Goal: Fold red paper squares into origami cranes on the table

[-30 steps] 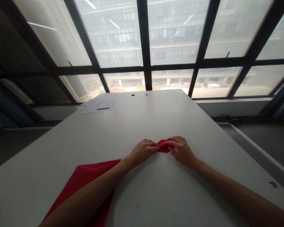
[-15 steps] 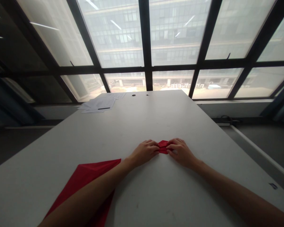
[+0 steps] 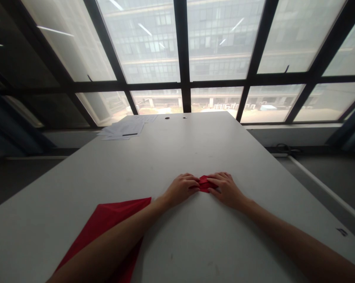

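Small folded red sheet (image 3: 204, 184) lies on the white table (image 3: 192, 239) at about 5 o'clock from view centre, with left hand (image 3: 182, 188) at its 9, fingers bent and gripping that end, and right hand (image 3: 227, 190) at its 3, thumb at the near edge and fingers over the top, grasping the other end. Larger red sheet (image 3: 102, 218) at 8 o'clock from the folded one, partly hidden by left forearm; loose white papers (image 3: 124, 128) at 10 o'clock, dark thin strip (image 3: 130, 135) on them.
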The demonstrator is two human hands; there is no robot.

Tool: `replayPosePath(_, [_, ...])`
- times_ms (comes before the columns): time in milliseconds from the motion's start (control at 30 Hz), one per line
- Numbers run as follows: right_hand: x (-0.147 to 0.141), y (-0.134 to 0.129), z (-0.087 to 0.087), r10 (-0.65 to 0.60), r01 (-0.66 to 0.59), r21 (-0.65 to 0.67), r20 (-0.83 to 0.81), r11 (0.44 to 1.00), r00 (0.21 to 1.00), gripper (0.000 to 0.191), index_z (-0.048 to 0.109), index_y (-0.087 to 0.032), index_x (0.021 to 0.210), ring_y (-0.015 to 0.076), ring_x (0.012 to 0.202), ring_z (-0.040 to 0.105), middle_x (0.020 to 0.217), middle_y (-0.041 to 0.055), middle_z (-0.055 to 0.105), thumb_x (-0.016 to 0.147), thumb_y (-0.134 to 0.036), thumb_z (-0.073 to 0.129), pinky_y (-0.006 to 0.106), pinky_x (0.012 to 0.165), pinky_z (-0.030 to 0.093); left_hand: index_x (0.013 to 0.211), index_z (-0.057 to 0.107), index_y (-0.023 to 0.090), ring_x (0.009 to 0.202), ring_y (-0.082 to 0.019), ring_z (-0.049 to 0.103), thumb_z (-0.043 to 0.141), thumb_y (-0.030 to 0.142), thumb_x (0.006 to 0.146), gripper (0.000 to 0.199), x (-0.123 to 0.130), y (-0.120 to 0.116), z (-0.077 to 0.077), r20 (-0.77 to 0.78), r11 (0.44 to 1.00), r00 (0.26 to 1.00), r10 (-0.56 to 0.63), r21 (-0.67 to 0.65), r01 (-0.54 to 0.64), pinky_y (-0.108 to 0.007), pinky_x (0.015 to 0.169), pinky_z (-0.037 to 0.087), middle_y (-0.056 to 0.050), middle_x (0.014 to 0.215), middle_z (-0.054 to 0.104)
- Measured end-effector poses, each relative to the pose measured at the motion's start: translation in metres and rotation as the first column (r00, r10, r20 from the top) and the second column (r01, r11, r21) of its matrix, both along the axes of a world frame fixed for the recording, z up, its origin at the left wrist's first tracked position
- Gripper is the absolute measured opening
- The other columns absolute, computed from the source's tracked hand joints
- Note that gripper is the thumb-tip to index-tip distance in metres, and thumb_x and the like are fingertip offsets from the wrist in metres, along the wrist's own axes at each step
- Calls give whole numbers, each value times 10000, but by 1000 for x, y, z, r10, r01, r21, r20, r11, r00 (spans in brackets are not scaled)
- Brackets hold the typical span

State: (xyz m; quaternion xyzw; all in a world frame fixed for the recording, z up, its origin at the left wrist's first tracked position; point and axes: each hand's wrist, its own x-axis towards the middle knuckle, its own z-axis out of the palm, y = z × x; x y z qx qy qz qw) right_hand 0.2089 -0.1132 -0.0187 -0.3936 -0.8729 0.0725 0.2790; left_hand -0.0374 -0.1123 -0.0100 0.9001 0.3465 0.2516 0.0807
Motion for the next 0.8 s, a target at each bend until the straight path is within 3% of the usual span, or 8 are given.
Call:
replayPosePath(233, [0, -1, 1, -3, 4, 19, -18, 1000, 1000, 337, 660, -276, 1173, 260, 1080, 585, 1141, 63, 707, 855, -376, 709, 481, 1036, 323, 1155, 686, 270, 1017, -182, 653, 627, 318, 938, 230, 2, -1, 4, -33, 999, 998, 46, 8, -46, -323, 957, 473, -23, 1081, 735])
replayPosePath(500, [-2, -2, 3, 19, -15, 57, -64, 998, 998, 111, 700, -252, 983, 222, 970, 607, 985, 36, 729, 921, -320, 637, 461, 1061, 301, 1143, 693, 252, 924, -173, 687, 540, 302, 991, 222, 3, -4, 6, -52, 997, 998, 28, 72, -25, -312, 908, 457, -33, 978, 755])
replayPosePath(700, [-2, -2, 4, -2, 16, 118, -118, 993, 993, 171, 677, -244, 1070, 223, 983, 598, 1007, 54, 718, 964, -315, 562, 444, 1047, 332, 1084, 717, 231, 836, -163, 685, 492, 298, 1010, 246, 5, -6, 6, 17, 994, 999, 28, 106, -30, -321, 880, 457, -45, 869, 749])
replayPosePath(800, [-2, -3, 6, -4, 27, 142, -162, 990, 987, 142, 683, -244, 962, 219, 956, 592, 967, 49, 706, 964, -309, 556, 423, 1007, 368, 1032, 727, 230, 835, -162, 682, 512, 285, 998, 224, 6, -8, 7, 55, 995, 998, 32, 88, -37, -322, 882, 459, -37, 866, 749])
